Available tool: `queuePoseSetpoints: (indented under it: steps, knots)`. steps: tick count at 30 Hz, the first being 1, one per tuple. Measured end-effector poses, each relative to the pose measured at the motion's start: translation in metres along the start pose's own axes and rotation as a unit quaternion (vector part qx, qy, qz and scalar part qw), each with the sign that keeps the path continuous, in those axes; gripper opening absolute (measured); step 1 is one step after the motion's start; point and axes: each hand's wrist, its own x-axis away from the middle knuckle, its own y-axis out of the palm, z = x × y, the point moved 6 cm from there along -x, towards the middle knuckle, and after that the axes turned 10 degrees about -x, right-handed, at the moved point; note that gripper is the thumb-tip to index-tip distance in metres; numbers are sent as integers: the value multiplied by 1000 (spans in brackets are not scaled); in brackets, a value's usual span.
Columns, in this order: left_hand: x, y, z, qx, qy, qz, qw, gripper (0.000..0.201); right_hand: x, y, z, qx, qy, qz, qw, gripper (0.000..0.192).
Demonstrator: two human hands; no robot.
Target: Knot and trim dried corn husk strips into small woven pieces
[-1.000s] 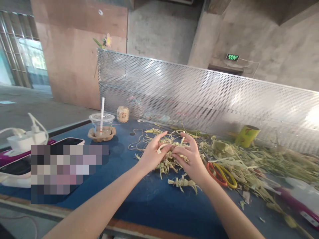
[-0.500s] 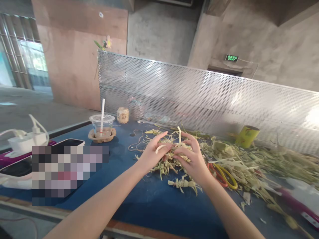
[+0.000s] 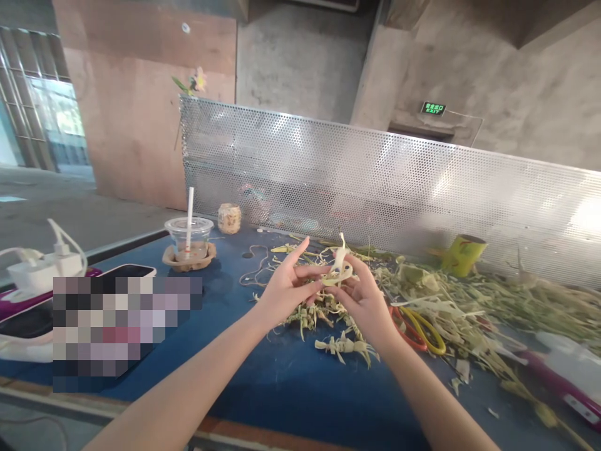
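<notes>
A pale leaf strip (image 3: pixel 344 275), bent into a loop with one end sticking up, is held between my two hands above the blue table. My left hand (image 3: pixel 284 288) pinches its left side between thumb and fingers, with the index finger raised. On the other side, the fingers and thumb of my right hand (image 3: pixel 366 297) close on the strip. Just beneath both hands lies a heap of knotted leaf pieces (image 3: pixel 305 319), partly hidden by them. Closer to me rests a single knotted leaf figure (image 3: pixel 345 346) with splayed ends.
Red and yellow looped handles (image 3: pixel 434 335) lie right of my right hand, beside a pile of loose leaf strips (image 3: pixel 469 300). A yellow-green container (image 3: pixel 464 255) stands behind. Leftward are a lidded cup (image 3: pixel 190 235), a woven pot (image 3: pixel 229 218) and phones (image 3: pixel 129 270). A perforated metal screen (image 3: pixel 328 169) borders the back.
The strip has turned and now curves into a loop between my hands. My right fingers have curled in closer around it, while my left index finger has straightened upward.
</notes>
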Motion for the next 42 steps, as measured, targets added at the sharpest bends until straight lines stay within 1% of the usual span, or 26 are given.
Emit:
queuePoseSetpoints:
  steps: [2, 3, 5, 7, 10, 13, 15, 18, 20, 22, 25, 27, 28, 30, 32, 34, 36, 37, 39, 42]
  knots:
    - [0, -1, -2, 0, -15, 9, 1000, 86, 0, 1, 2, -42, 19, 14, 999, 72]
    - [0, -1, -4, 0, -21, 8, 1000, 85, 0, 0, 3, -59, 28, 21, 998, 81]
    - [0, 0, -5, 3, -27, 4, 1000, 84, -1, -1, 4, -88, 45, 35, 994, 90]
    - [0, 0, -6, 4, -28, 7, 1000, 87, -1, -2, 6, -121, 70, 39, 989, 92]
    - [0, -3, -4, 1, -20, 28, 999, 98, -2, -3, 10, -158, 111, 23, 981, 88]
    - [0, -5, -4, 1, -19, 43, 999, 105, -3, -3, 10, -177, 127, 1, 976, 80]
    - [-1, -5, -5, -1, -22, 42, 999, 104, -3, -2, 10, -173, 138, -7, 975, 72]
    - [0, -6, -6, -16, -19, 35, 999, 95, -3, -2, 11, -168, 164, 1, 972, 58]
    - [0, -6, -7, -33, -24, 38, 998, 90, -4, -5, 15, -178, 177, 37, 967, 53]
    - [0, -7, -9, -47, -38, 43, 997, 88, -4, -13, 20, -182, 180, 94, 962, 51]
    - [1, -9, -12, -63, -69, 49, 994, 86, -5, -28, 26, -189, 154, 185, 952, 47]
    - [1, -10, -13, -75, -88, 52, 992, 84, -5, -37, 29, -197, 137, 222, 945, 45]
    - [1, -11, -15, -86, -101, 51, 990, 84, -5, -39, 30, -202, 134, 229, 943, 44]
    - [2, -10, -19, -126, -139, 24, 982, 81, -5, -39, 32, -211, 140, 226, 941, 44]
    - [3, -8, -22, -187, -156, -15, 970, 78, -5, -34, 34, -218, 165, 209, 939, 46]
    - [4, -8, -21, -251, -127, -33, 959, 76, -4, -26, 35, -221, 196, 179, 939, 46]
    - [3, -8, -16, -286, -75, -22, 955, 72, -3, -19, 34, -212, 213, 146, 943, 44]
    - [3, -8, -14, -286, -52, -11, 957, 69, -3, -16, 33, -202, 217, 127, 947, 41]
    - [3, -6, -9, -246, -26, 6, 969, 68, -2, -10, 31, -174, 228, 84, 954, 35]
    - [3, -3, -5, -135, -11, 31, 990, 81, 0, -1, 30, -174, 237, 40, 955, 31]
